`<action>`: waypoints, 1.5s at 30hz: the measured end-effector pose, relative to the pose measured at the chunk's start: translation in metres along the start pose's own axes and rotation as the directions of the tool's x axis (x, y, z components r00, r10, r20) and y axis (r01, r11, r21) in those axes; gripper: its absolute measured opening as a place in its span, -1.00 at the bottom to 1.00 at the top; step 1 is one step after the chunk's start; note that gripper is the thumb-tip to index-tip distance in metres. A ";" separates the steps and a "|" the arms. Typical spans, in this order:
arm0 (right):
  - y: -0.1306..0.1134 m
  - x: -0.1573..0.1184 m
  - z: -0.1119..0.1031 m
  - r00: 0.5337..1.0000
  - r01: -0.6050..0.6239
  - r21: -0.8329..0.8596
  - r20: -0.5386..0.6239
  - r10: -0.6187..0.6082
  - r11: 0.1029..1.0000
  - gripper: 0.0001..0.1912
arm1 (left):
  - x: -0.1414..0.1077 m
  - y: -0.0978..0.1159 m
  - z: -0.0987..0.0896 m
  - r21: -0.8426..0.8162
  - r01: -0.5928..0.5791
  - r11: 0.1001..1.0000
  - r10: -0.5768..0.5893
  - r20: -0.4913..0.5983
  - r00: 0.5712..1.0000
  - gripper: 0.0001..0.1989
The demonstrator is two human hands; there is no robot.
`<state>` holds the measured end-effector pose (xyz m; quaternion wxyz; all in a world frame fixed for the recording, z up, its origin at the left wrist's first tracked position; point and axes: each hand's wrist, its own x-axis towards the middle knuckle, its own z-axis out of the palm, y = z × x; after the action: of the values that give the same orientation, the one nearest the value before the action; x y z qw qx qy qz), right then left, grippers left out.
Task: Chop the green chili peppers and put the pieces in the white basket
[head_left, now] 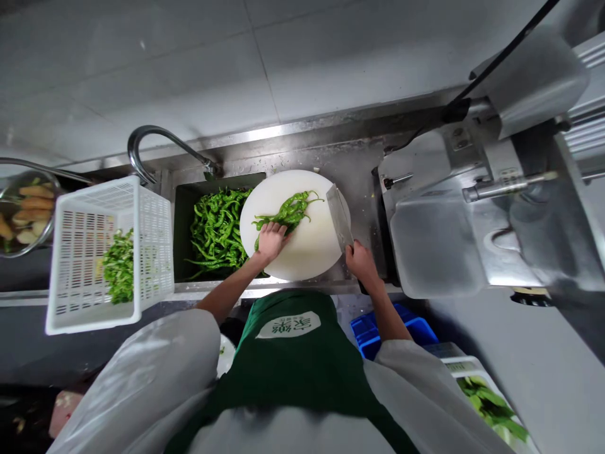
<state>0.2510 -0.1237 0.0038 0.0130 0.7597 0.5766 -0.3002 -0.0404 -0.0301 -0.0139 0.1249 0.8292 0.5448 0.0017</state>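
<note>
On a round white cutting board (pixel 312 249) lies a small bunch of long green peppers (pixel 293 207), their stems pointing right. My left hand (pixel 271 241) holds the near left end of this bunch, its fingers curved over the peppers. Gripped by its handle in my right hand (pixel 362 260), a cleaver (pixel 339 217) is over the right side of the board, apart from the peppers. Its broad blade points away from me. Left of the board, a sink (pixel 182 214) holds a large heap of whole green peppers (pixel 220 227), partly covered by the board's edge.
A white plastic basket (pixel 154 246) with chopped greens (pixel 119 268) stands left of the sink, below a curved faucet (pixel 161 130). A metal slicing machine (pixel 437 246) fills the right side. Blue crates (pixel 420 331) and a tray of leafy vegetables (pixel 491 403) sit lower right.
</note>
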 end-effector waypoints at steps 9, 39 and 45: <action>0.005 0.001 0.001 1.000 0.014 0.040 -0.025 -0.013 0.999 -0.67 | -0.008 -0.005 0.013 -0.337 0.049 0.940 -0.018 0.095 0.995 -0.52; 0.008 -0.001 0.003 0.999 -0.002 0.030 -0.036 0.003 1.000 -0.68 | -0.013 -0.009 0.040 -0.135 -0.256 0.957 0.225 -0.211 0.951 -0.73; 0.013 -0.011 -0.009 0.999 0.042 -0.075 -0.004 -0.042 0.996 -0.64 | -0.005 -0.005 0.037 -0.229 -0.156 0.961 0.102 -0.232 0.967 -0.65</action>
<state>0.2642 -0.1340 0.0117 0.0338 0.7472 0.6033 -0.2766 -0.0419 -0.0404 -0.0500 0.1657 0.8362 0.4951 0.1679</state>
